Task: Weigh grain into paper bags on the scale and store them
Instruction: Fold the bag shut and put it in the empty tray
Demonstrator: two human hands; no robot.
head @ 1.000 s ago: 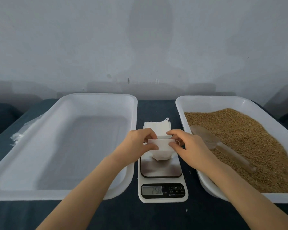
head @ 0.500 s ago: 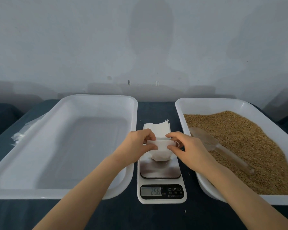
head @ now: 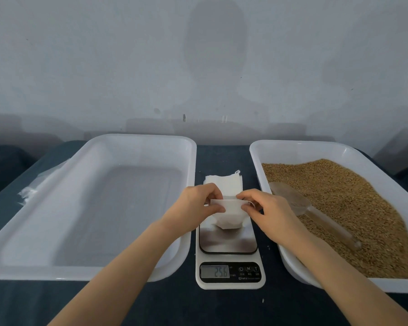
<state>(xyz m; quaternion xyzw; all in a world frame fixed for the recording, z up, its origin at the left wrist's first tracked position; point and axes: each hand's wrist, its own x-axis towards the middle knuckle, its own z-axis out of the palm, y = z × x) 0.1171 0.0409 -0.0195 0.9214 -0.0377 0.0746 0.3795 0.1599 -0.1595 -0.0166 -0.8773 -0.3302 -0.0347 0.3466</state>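
Note:
A small white paper bag [head: 229, 214] stands on the steel plate of the white kitchen scale [head: 230, 267], whose display reads 25.6. My left hand [head: 196, 205] pinches the bag's top edge on its left side. My right hand [head: 266, 208] pinches the top edge on its right side. The bag's mouth is pressed flat between my fingers. Behind the scale lies a stack of flat white paper bags [head: 223, 181].
A white tray [head: 290, 151] at the right holds brown grain [head: 353, 208] with a clear plastic scoop [head: 299, 208] lying on it. A large white tray [head: 118, 140] with nothing in it sits at the left. A clear plastic wrapper [head: 40, 182] lies at the far left.
Both hands stayed at the bag's top edge, drawing it slightly tighter. The scale reading settled at 25.6. The view shifted down a little.

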